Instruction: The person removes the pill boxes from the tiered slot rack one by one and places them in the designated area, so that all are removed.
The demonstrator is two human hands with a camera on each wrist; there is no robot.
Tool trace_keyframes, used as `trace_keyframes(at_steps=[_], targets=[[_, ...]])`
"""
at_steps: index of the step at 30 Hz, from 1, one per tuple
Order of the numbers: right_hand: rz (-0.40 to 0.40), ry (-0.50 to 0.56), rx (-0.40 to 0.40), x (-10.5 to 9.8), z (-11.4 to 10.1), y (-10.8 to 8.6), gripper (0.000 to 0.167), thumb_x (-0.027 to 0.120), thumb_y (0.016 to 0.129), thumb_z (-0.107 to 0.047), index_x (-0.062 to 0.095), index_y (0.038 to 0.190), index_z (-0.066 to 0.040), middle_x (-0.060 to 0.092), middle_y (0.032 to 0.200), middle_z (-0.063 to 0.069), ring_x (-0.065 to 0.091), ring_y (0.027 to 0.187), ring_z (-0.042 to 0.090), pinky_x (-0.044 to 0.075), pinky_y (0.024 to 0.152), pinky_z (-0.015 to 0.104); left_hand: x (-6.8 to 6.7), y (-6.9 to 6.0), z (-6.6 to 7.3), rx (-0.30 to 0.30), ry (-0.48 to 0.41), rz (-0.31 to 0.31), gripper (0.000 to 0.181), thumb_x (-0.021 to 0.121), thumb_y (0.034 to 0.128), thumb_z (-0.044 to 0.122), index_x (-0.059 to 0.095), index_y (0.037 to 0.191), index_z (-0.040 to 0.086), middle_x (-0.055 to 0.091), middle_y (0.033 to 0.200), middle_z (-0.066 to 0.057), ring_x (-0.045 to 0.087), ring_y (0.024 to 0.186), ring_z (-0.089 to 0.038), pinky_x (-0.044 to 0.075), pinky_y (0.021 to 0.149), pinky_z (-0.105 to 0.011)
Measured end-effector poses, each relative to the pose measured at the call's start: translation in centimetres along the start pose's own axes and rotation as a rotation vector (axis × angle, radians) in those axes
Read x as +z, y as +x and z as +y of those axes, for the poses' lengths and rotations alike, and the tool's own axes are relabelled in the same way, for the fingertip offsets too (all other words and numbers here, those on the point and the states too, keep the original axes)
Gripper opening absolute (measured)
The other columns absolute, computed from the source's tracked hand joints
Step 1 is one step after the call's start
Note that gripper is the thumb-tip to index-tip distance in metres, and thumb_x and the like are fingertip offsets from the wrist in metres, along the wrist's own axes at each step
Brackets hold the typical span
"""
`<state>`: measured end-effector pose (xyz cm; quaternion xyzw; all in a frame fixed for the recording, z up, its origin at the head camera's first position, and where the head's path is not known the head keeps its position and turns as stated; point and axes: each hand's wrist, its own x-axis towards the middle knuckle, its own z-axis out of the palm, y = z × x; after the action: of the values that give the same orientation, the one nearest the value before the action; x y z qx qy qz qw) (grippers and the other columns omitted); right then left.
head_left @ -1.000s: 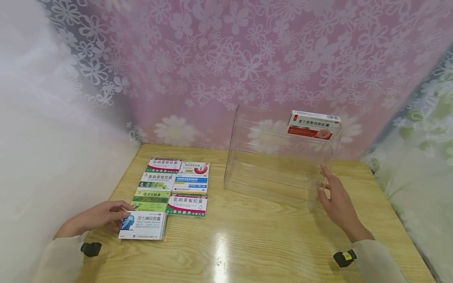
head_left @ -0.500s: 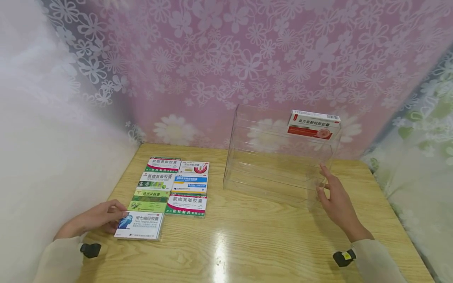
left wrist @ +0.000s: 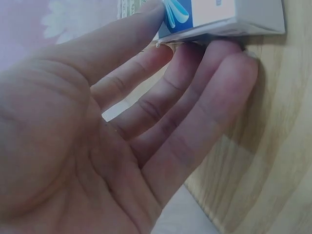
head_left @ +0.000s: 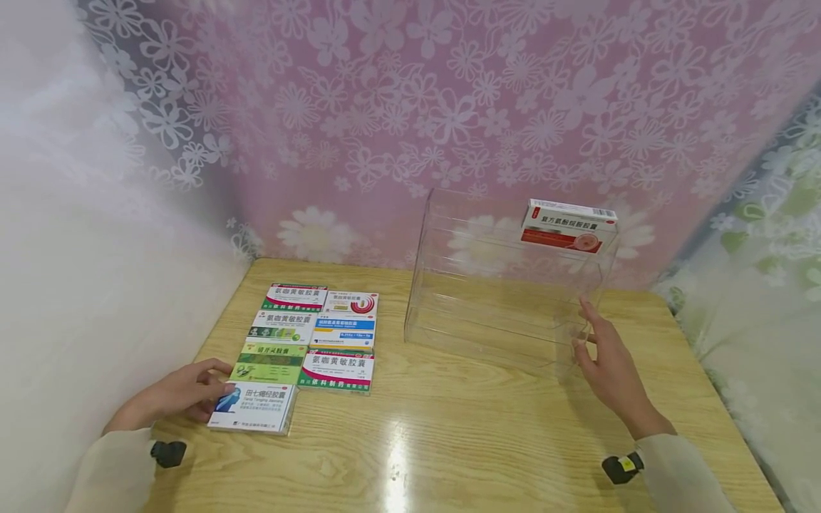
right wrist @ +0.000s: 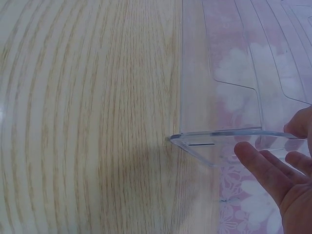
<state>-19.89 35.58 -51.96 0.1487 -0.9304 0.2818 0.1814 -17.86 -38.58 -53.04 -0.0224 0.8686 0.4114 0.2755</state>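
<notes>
At the near left of the table, my left hand (head_left: 169,393) grips the left end of a white medicine box (head_left: 263,410) with a blue picture. In the left wrist view the thumb lies on the box's printed face, the other fingertips along its lower edge. My right hand (head_left: 612,374) holds the right side of a clear plastic tiered display rack (head_left: 487,313). The right wrist view has the thumb at the side panel's edge and other fingers on the panel's outer side. A red and white medicine box (head_left: 567,228) sits at the rack's top right.
Beyond the left hand's box, several medicine boxes lie in two columns, including a green box (head_left: 269,363), a blue-striped box (head_left: 344,332) and a red-green box (head_left: 336,370). A floral curtain (head_left: 372,107) hangs behind the wooden table (head_left: 462,449).
The white medicine box has shifted slightly left with my left hand, and its right end shows more. My right hand and the rack have stayed nearly still.
</notes>
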Motion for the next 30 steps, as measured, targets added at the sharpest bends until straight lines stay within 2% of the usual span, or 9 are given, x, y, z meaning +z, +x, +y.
trace_keyframes(at_steps=[3,8,10,12,15,18,21,26,30], targets=[[-0.003,0.002,0.004,0.0,0.0,0.0,0.085,0.062,0.107,0.001,0.017,0.177,-0.018,0.048,0.156,0.034,0.069,0.110,0.055,0.065,0.071,0.044,0.0,0.0,0.1,0.005,-0.002,-0.002,0.068,0.068,0.1103,0.031,0.039,0.156,-0.011,0.069,0.111,-0.014,0.071,0.089,-0.022,0.067,0.070,-0.036],[-0.009,0.015,0.015,0.0,-0.1,0.0,0.085,0.061,0.107,0.001,0.016,0.177,-0.019,0.047,0.157,0.034,0.068,0.112,0.056,0.065,0.075,0.058,0.0,0.1,0.1,-0.005,-0.017,-0.006,0.070,0.066,0.1115,0.034,0.037,0.158,-0.010,0.068,0.114,-0.016,0.075,0.091,-0.024,0.068,0.073,-0.039],[-0.006,0.011,0.014,0.0,-0.1,0.0,0.086,0.061,0.107,0.001,0.016,0.177,-0.019,0.047,0.157,0.034,0.068,0.112,0.056,0.063,0.077,0.063,-0.1,0.2,0.2,-0.004,0.034,0.029,0.070,0.063,0.1120,0.039,0.040,0.158,-0.008,0.068,0.118,-0.016,0.073,0.094,-0.023,0.067,0.076,-0.038],[-0.002,0.003,0.009,0.0,0.0,0.0,0.087,0.062,0.106,0.002,0.016,0.177,-0.019,0.048,0.157,0.034,0.069,0.111,0.054,0.064,0.076,0.059,-0.1,0.3,0.4,0.010,0.089,0.079,0.070,0.060,0.1131,0.045,0.042,0.159,-0.006,0.068,0.122,-0.018,0.072,0.099,-0.025,0.065,0.078,-0.038],[0.000,0.002,0.004,0.1,0.0,0.0,0.088,0.064,0.106,0.002,0.017,0.177,-0.019,0.048,0.157,0.033,0.069,0.111,0.052,0.064,0.078,0.058,-0.1,0.5,1.2,0.076,0.226,0.206,0.064,0.057,0.1143,0.046,0.050,0.155,-0.003,0.069,0.127,-0.021,0.069,0.107,-0.030,0.060,0.081,-0.037],[-0.001,0.005,0.003,0.2,0.0,0.0,0.088,0.065,0.106,0.002,0.017,0.177,-0.018,0.048,0.158,0.033,0.069,0.112,0.051,0.060,0.085,0.066,0.2,0.7,2.6,0.166,0.297,0.318,0.055,0.055,0.1159,0.040,0.054,0.153,-0.001,0.069,0.133,-0.023,0.067,0.116,-0.037,0.060,0.086,-0.044],[-0.002,0.008,0.006,0.1,-0.1,0.0,0.089,0.065,0.105,0.002,0.017,0.177,-0.018,0.048,0.158,0.033,0.069,0.112,0.051,0.060,0.086,0.066,0.6,0.9,4.8,0.237,0.302,0.396,0.051,0.054,0.1166,0.036,0.057,0.152,0.000,0.066,0.139,-0.025,0.063,0.122,-0.042,0.058,0.092,-0.055],[0.006,-0.002,0.000,0.1,-0.1,0.0,0.089,0.066,0.105,0.003,0.018,0.177,-0.017,0.049,0.157,0.033,0.070,0.111,0.052,0.064,0.078,0.055,1.4,1.8,8.8,0.327,0.235,0.450,0.052,0.053,0.1168,0.038,0.056,0.154,0.002,0.058,0.151,-0.025,0.057,0.135,-0.045,0.052,0.109,-0.067],[0.010,-0.003,-0.013,0.0,0.0,-0.1,0.085,0.064,0.106,0.002,0.019,0.176,-0.014,0.049,0.157,0.033,0.070,0.110,0.052,0.062,0.081,0.063,1.7,3.2,11.8,0.406,0.224,0.482,0.050,0.053,0.1167,0.039,0.057,0.154,0.006,0.054,0.157,-0.022,0.054,0.141,-0.045,0.049,0.115,-0.067]])
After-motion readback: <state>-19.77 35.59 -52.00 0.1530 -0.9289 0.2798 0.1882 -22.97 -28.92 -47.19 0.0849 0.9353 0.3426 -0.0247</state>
